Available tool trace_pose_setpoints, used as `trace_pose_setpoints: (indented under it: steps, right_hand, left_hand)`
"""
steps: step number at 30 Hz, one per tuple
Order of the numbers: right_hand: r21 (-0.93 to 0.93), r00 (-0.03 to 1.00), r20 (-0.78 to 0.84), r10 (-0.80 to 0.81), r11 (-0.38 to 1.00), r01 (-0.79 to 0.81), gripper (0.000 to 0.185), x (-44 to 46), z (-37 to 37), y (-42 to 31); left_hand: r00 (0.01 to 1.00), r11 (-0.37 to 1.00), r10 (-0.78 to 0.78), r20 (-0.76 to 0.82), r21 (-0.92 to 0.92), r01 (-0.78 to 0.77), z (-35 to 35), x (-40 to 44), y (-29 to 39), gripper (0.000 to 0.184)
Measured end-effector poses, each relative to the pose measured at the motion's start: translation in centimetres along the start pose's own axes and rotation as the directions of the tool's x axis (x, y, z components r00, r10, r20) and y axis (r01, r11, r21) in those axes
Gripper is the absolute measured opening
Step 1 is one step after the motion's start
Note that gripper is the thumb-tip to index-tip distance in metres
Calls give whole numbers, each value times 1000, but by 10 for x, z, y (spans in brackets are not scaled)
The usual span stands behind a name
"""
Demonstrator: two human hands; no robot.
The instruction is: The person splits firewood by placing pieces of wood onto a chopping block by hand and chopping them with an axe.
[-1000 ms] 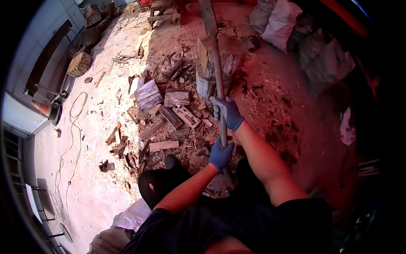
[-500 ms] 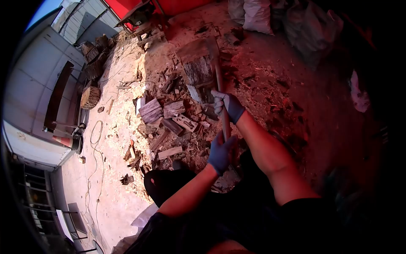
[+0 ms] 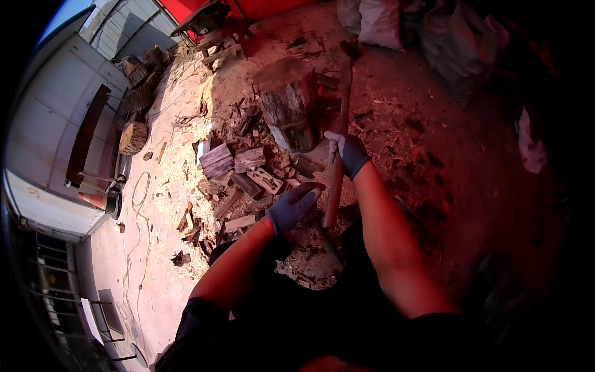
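Observation:
My right hand (image 3: 351, 155), in a grey-blue work glove, is closed around the middle of a long-handled axe (image 3: 335, 192). The axe points away from me, its dark far end reaching past the right side of a thick chopping block (image 3: 286, 105). My left hand (image 3: 292, 209), gloved alike, is off the handle and just left of its near end, fingers stretched out and holding nothing. Split firewood pieces (image 3: 217, 161) lie on the ground left of the block, beyond my left hand.
Wood chips and bark litter the concrete floor (image 3: 167, 229). Cut logs (image 3: 133, 137) stand along the wall at left, near a traffic cone (image 3: 93, 199). A cord (image 3: 137, 217) snakes over the floor. Full sacks (image 3: 379, 25) stand at the back right; a machine (image 3: 207, 22) is behind.
My left hand has let go of the axe handle and moved left. My right hand has shifted slightly right with the axe, whose far end has swung right, away from the block.

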State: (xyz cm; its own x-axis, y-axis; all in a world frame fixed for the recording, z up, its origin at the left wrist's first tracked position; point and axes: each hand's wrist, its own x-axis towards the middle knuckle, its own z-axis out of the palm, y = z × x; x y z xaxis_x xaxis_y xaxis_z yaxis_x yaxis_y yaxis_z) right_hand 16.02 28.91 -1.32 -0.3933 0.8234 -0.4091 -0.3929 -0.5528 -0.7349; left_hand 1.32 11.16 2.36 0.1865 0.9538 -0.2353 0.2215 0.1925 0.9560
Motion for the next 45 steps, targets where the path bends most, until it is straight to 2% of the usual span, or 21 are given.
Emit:
trace_pose_setpoints:
  steps: [3,4,8,12,13,14,16,18,19,21,22,26,28,30,34,36,37,40,41,43,45]
  right_hand:
    - [70,997,-35,66,996,-64,27,20,-19,-5]
    - [141,995,-60,74,988,-65,21,23,-22,-8]
    - [383,979,-176,98,923,-23,12,43,-32,-14]
    - [628,991,-109,79,779,7,19,61,-35,-45]
    - [737,991,-101,83,676,18,19,74,-40,-43]
    - [727,992,-104,73,686,26,19,90,-45,-38]
    - [777,969,-197,148,627,63,23,115,-56,-42]
    - [731,919,-355,171,663,159,29,120,-43,-61]
    - [716,911,-380,161,674,179,29,123,-58,-60]
    - [821,976,-189,109,563,96,35,138,-73,-57]
    - [818,973,-199,121,567,97,35,143,-82,-55]
    - [831,986,-73,148,556,-22,34,143,-74,-64]
    - [809,970,-177,169,586,46,32,145,-64,-66]
    - [757,977,-169,131,652,43,29,149,-55,-66]
    - [782,974,-174,145,621,47,29,164,-58,-62]
    - [788,955,-235,180,611,79,34,154,-48,-70]
    - [780,969,-211,131,620,86,35,152,-48,-70]
    - [768,973,-188,134,638,61,35,149,-55,-70]
    - [778,974,-175,142,626,49,35,149,-59,-71]
    - [772,978,-159,135,634,38,36,148,-67,-73]
    - [772,979,-141,148,635,16,36,144,-67,-76]
  left_hand:
    - [974,942,-36,-225,316,108,-63,69,-22,45]
    - [948,793,103,-303,600,106,-91,102,-48,52]
    - [848,476,439,-296,878,60,-154,232,-51,64]
    - [839,420,417,-349,893,162,-157,340,-4,71]
    - [848,446,349,-399,866,224,-149,360,15,73]
    - [852,467,279,-444,838,283,-148,381,27,75]
    - [839,451,363,-405,864,222,-156,436,21,78]
    - [861,297,328,-388,908,296,-156,466,33,79]
    - [865,319,328,-380,906,277,-157,479,27,79]
    - [869,220,298,-396,914,341,-166,498,13,76]
    - [873,228,284,-397,912,340,-170,506,2,76]
    - [939,131,179,-294,953,273,-170,480,16,67]
    - [957,114,224,-184,980,161,-164,459,14,64]
    - [912,30,409,-31,999,21,-172,452,-27,60]
    - [819,-85,496,286,955,-283,-183,382,-34,50]
    - [688,-57,534,491,833,-550,-195,357,-38,47]
    - [606,-121,588,535,799,-589,-201,351,-39,45]
    - [673,-84,507,538,808,-583,-204,347,-33,41]
    - [693,27,526,493,805,-593,-201,344,-29,47]
    - [713,177,691,120,928,-328,-200,332,-32,61]
    - [576,372,696,-428,902,220,-200,312,-38,76]
